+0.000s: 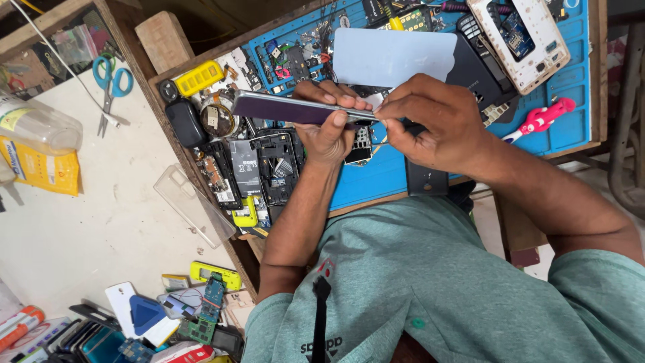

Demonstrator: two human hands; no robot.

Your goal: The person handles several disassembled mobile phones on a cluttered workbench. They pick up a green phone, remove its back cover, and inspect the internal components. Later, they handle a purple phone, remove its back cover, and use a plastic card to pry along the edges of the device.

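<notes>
Two bare hands are closed on one flat, glossy phone, held edge-up above the blue rubber mat of the wooden worktop. The left hand is wrapped around its slim body from below; the right hand is pinched at its metal edge. Dull circuit boards and a clear plastic case are scattered nearby.

Bright even daylight, soft shadows, sharp focus.
</notes>
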